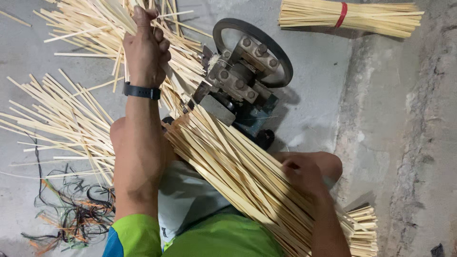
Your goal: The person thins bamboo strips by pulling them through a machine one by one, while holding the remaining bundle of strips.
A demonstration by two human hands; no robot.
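Beside the wheeled machine (247, 71), left hand (145, 47) grips pale strips (95, 24); right hand (302, 173) clasps the lap bundle (238, 171).

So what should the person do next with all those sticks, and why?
Probably slide one strip from the lap bundle toward the small machine. The right hand rests on that bundle, whose ends point at the machine's rollers, while the left hand grips strips on the far side, over the loose pile. That looks like feed in, pull out.
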